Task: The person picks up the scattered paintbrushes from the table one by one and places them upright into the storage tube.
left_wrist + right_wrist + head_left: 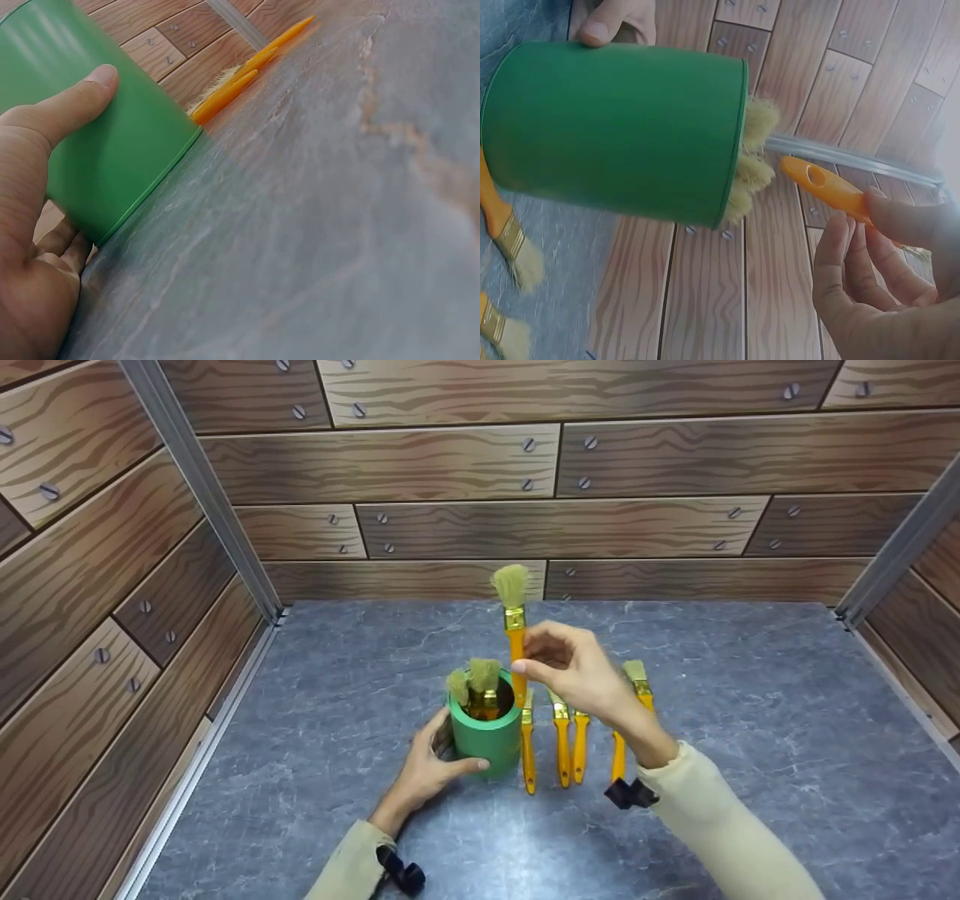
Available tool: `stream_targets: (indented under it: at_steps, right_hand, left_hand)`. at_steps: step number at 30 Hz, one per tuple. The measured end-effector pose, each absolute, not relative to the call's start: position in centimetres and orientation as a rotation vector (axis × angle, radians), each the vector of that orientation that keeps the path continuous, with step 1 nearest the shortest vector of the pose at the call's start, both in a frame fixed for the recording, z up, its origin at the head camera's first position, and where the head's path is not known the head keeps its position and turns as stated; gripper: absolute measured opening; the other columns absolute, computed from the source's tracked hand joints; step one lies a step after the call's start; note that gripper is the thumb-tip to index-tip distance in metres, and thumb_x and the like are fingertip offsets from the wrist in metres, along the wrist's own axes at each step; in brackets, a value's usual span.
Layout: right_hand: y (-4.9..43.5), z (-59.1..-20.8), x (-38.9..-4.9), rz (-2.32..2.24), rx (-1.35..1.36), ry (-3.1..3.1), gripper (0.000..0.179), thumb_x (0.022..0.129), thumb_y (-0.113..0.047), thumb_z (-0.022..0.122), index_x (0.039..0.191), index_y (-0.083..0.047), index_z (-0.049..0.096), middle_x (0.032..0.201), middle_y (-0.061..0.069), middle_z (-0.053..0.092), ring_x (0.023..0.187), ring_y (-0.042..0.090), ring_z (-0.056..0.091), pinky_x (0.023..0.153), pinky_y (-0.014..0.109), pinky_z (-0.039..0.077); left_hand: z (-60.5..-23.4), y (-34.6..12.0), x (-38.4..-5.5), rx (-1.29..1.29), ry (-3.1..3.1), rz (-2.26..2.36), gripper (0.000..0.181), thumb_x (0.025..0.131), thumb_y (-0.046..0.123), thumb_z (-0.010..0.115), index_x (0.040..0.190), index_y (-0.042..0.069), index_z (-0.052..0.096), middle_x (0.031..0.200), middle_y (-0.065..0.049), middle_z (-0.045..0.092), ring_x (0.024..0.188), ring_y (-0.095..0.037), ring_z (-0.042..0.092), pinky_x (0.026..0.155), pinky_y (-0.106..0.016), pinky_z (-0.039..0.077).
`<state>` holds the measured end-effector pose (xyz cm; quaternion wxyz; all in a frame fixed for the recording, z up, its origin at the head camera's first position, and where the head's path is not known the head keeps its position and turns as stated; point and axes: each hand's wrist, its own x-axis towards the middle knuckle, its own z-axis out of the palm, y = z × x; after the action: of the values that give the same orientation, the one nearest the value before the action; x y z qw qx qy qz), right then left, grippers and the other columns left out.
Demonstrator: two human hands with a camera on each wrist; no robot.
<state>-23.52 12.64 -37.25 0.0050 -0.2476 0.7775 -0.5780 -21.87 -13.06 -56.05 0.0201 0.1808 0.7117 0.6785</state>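
A green cylindrical container (487, 746) stands upright on the table. My left hand (427, 769) grips its left side, thumb across the front and fingers round the back. Several brushes poke bristles (484, 673) up out of its mouth. Above the right part of the rim, my right hand (581, 671) pinches a paintbrush (515, 641) by its orange handle, bristles up. In the right wrist view the lower tip of that handle (832, 191), with its hanging hole, is just outside the container's mouth, beside the bristles.
Several more orange-handled paintbrushes (562, 750) lie to the right of the container, some partly hidden under the right arm. The grey marbled table (337, 682) is bounded by wood-patterned walls (450, 465) at the back and sides, with metal corner posts (202, 484).
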Motion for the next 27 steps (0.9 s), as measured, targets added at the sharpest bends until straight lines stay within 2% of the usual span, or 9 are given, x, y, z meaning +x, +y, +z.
stream_targets:
  at_steps: [9,16,27]
  right_hand:
    - [11.0,-37.8,-23.9,-1.792,-0.879,2.455,0.019,0.099,-0.011,0.078,0.113,0.0,0.071,0.105,0.015,0.077,0.092,0.024,0.074,0.081,0.028,0.062]
    - [10.3,-38.4,-24.1,-1.783,-0.899,2.449,0.021,0.098,-0.012,0.079,0.115,0.0,0.072,0.106,0.016,0.077,0.094,0.027,0.075,0.083,0.03,0.064]
    - [10.3,-39.1,-24.4,-1.756,-0.917,2.454,0.029,0.101,-0.011,0.075,0.129,-0.004,0.073,0.12,0.016,0.077,0.107,0.03,0.076,0.09,0.034,0.065]
  left_hand:
    - [-56.2,-13.1,-21.8,0.601,2.191,2.106,0.1,0.084,0.016,0.094,0.166,0.033,0.039,0.162,0.005,0.053,0.152,-0.017,0.047,0.126,-0.041,0.042]
    - [-56.1,-13.0,-21.9,0.589,2.203,2.105,0.101,0.083,0.016,0.095,0.165,0.035,0.039,0.162,0.007,0.052,0.152,-0.016,0.047,0.126,-0.041,0.042]
    - [-56.2,-13.2,-22.1,0.624,2.207,2.101,0.101,0.085,0.017,0.094,0.167,0.033,0.037,0.164,0.004,0.051,0.154,-0.02,0.046,0.127,-0.044,0.04]
